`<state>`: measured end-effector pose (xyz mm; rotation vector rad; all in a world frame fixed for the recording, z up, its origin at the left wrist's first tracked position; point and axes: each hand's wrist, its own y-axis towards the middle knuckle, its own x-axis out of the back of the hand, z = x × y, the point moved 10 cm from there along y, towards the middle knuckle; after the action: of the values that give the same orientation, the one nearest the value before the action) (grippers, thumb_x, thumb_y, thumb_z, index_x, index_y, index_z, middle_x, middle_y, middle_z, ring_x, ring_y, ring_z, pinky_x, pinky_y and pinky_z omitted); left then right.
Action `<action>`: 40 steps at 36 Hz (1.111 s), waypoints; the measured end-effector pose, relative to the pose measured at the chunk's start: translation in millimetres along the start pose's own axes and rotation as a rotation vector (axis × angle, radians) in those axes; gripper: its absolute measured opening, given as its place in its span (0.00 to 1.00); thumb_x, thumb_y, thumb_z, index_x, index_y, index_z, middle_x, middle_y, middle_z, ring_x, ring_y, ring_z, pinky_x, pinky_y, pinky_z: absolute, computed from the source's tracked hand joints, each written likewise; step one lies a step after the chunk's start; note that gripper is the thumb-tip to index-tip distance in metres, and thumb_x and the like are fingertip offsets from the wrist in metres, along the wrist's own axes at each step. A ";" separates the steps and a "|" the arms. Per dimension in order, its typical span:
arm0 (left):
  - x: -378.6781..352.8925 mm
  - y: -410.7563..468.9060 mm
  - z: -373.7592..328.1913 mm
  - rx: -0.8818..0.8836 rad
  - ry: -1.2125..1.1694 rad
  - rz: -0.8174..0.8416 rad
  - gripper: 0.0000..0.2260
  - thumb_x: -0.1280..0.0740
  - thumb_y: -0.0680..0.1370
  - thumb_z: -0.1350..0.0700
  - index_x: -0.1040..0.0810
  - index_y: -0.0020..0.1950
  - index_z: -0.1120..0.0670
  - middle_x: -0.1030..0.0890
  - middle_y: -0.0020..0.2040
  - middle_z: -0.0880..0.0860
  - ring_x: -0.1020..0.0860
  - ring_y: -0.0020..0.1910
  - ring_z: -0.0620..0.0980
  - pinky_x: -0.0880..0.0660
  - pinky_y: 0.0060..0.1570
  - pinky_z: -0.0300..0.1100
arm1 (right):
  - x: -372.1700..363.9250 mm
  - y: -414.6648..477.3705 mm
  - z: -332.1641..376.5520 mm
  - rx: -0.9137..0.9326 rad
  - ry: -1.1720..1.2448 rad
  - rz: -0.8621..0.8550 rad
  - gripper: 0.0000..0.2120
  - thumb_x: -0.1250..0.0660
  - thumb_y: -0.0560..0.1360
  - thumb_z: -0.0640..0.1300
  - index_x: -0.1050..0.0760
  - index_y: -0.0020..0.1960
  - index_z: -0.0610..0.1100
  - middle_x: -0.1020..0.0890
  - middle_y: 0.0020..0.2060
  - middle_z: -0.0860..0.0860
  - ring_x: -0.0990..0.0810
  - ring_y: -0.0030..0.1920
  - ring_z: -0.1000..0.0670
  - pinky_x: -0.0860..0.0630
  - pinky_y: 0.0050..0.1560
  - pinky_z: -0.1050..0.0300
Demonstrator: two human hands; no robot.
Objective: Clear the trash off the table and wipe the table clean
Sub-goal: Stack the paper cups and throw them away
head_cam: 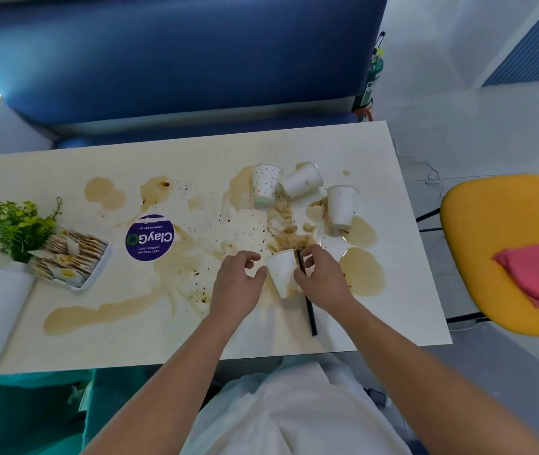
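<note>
Our right hand (322, 277) pinches thin black plastic straw (310, 318) against white paper cup (281, 274); left hand (236, 285) loose, thumb touching cup.

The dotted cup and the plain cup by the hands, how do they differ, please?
The dotted cup bears dots; the plain cup is white. The right hand grips the plain cup, while the dotted cup lies untouched farther back. A black straw lies along the plain cup, not the dotted cup. Both are paper cups amid brown spill.
</note>
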<state>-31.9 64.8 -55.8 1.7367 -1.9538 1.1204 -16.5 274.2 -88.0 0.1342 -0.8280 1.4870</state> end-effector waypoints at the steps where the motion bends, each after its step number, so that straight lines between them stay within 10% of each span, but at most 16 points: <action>1: -2.3 0.0 -0.3 0.004 0.004 0.005 0.12 0.31 0.81 0.47 0.22 0.63 0.45 0.24 0.57 0.46 0.20 0.42 0.40 0.29 0.47 0.41 | -1.9 -0.9 -0.3 0.002 -0.014 0.005 0.20 0.29 0.77 0.48 0.29 0.66 0.47 0.23 0.54 0.51 0.22 0.49 0.49 0.30 0.42 0.61; 7: -4.5 0.5 -3.5 0.006 -0.003 -0.005 0.13 0.31 0.81 0.47 0.23 0.65 0.45 0.23 0.57 0.46 0.21 0.42 0.40 0.30 0.44 0.38 | -16.7 -3.3 6.0 0.057 -0.124 0.014 0.36 0.27 0.74 0.55 0.37 0.75 0.46 0.26 0.64 0.46 0.26 0.63 0.44 0.26 0.60 0.50; 22: 4.3 -6.4 3.6 0.031 0.006 -0.019 0.12 0.32 0.81 0.46 0.24 0.64 0.44 0.24 0.57 0.45 0.20 0.43 0.41 0.26 0.48 0.41 | -36.8 -6.9 10.3 0.015 -0.265 0.023 0.45 0.29 0.72 0.59 0.50 0.79 0.48 0.27 0.65 0.46 0.26 0.63 0.41 0.21 0.55 0.41; 40: 3.9 -5.8 4.6 0.099 -0.053 -0.018 0.20 0.33 0.81 0.43 0.23 0.69 0.51 0.19 0.59 0.45 0.20 0.55 0.47 0.23 0.60 0.48 | -31.7 -9.8 22.9 0.034 0.102 -0.012 0.44 0.28 0.70 0.58 0.47 0.78 0.51 0.21 0.58 0.52 0.19 0.55 0.52 0.19 0.47 0.56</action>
<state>-26.0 58.9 -54.1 1.8484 -1.9402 1.1952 -12.8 234.1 -85.1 0.0877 -0.7196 1.4850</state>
